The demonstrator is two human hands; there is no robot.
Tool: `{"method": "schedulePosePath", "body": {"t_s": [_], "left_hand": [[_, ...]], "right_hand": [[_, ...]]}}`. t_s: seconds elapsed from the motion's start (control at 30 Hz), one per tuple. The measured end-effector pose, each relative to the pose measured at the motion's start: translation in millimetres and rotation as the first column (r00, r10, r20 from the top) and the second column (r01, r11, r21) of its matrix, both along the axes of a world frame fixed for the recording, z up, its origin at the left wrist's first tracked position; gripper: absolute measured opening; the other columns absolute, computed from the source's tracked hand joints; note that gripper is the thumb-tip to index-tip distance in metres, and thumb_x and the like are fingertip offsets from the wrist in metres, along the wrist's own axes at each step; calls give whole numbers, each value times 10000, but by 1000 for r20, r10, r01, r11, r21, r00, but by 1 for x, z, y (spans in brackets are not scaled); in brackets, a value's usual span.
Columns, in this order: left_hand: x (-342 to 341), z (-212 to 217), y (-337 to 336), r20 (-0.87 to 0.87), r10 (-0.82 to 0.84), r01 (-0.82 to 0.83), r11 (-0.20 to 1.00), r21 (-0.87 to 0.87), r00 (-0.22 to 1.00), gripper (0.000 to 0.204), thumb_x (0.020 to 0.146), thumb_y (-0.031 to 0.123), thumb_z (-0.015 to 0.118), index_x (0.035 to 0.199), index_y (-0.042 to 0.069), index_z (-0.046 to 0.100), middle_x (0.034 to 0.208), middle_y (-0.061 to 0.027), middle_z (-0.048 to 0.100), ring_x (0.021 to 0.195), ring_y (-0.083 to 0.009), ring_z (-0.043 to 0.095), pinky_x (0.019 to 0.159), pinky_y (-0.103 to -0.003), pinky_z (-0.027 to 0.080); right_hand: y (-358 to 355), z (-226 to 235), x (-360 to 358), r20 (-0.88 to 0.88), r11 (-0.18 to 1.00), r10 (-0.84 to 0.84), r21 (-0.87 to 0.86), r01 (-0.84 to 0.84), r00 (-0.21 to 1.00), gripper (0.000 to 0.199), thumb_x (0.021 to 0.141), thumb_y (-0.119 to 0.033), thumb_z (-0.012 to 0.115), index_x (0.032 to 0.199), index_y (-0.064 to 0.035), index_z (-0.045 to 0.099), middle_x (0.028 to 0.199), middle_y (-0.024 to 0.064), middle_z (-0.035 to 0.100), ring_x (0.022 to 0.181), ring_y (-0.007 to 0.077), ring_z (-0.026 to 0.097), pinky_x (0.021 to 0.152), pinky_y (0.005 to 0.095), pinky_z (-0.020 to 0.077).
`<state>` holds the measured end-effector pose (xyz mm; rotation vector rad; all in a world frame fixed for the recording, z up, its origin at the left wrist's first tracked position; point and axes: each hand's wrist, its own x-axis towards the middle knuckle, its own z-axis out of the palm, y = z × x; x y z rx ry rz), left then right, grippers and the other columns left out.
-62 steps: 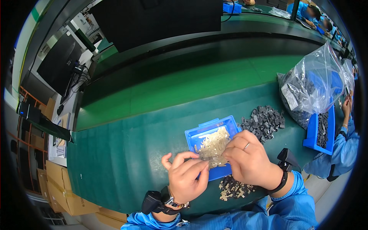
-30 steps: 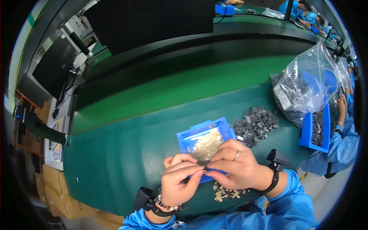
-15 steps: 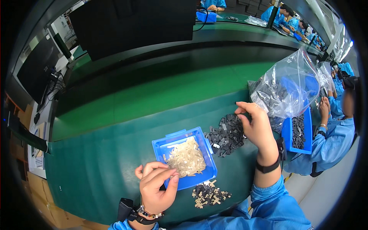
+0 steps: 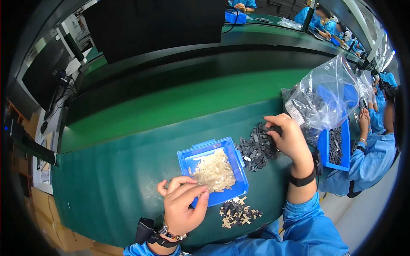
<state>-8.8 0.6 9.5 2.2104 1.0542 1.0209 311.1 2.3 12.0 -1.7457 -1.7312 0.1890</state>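
A blue tray (image 4: 246, 184) holds a heap of pale, translucent strips (image 4: 217, 170). Over its near-left edge is my left hand (image 4: 184, 208), thumb and fingertips pinched together; whatever lies between them is too small to make out. My right hand (image 4: 291, 137) hovers at a pile of small dark grey pieces (image 4: 255, 150) right of the tray, its thumb and forefinger curved and apart. Dark pieces show behind the gap, and I see none clearly gripped. Just in front of the tray lies a smaller heap of black-and-beige pieces (image 4: 239, 212).
A clear plastic bag (image 4: 326, 94) of dark parts stands at the right, against a blue bin (image 4: 347, 155) of dark pieces. A co-worker (image 4: 378, 158) in blue sits beyond it. A black monitor (image 4: 151, 27) overhangs the far side of the green table (image 4: 111, 183).
My right hand has lowered slightly toward the dark pile; a dark bit at its fingertip no longer shows. My left hand stays pinched at the tray's edge. The whole view has shifted slightly.
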Motion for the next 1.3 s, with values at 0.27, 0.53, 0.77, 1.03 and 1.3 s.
{"method": "schedulePosePath", "body": {"t_s": [0.27,0.53,0.77,1.03,1.3], "left_hand": [[6,-8,8,88,-120,102,976,190,989,210,693,-31,747,896,17,725,880,-84,699,893,-269,654,777,-396,488],[8,-7,10,101,-146,126,975,183,984,185,698,-23,745,879,11,727,855,-89,699,873,-273,661,751,-376,499],[6,-8,10,106,-146,129,980,149,984,164,708,-10,744,870,5,726,852,-91,701,864,-276,659,746,-373,506],[7,-7,11,100,-160,144,977,156,982,154,712,-3,748,864,5,724,842,-91,697,867,-277,658,748,-374,504],[6,-8,8,77,-124,105,972,212,989,215,683,-17,774,888,25,725,878,-79,692,874,-279,654,759,-388,501]], "right_hand": [[-28,30,-83,-313,941,335,71,-330,889,457,744,105,693,1183,3,616,943,152,719,828,304,712,719,344,568],[-22,19,-39,-167,976,-107,168,135,980,483,697,106,713,1159,-9,633,902,138,717,777,276,699,679,337,532],[-20,21,-38,-48,990,-142,-9,142,989,442,685,49,745,1114,-38,684,862,117,733,616,279,668,618,342,535],[-22,22,-36,-44,991,-134,-8,134,990,414,686,49,751,1092,-6,692,846,130,734,628,263,678,624,322,535],[-38,38,-83,-459,906,383,16,-424,802,439,766,1,753,1187,-8,626,885,101,731,824,205,718,711,290,543]]}}
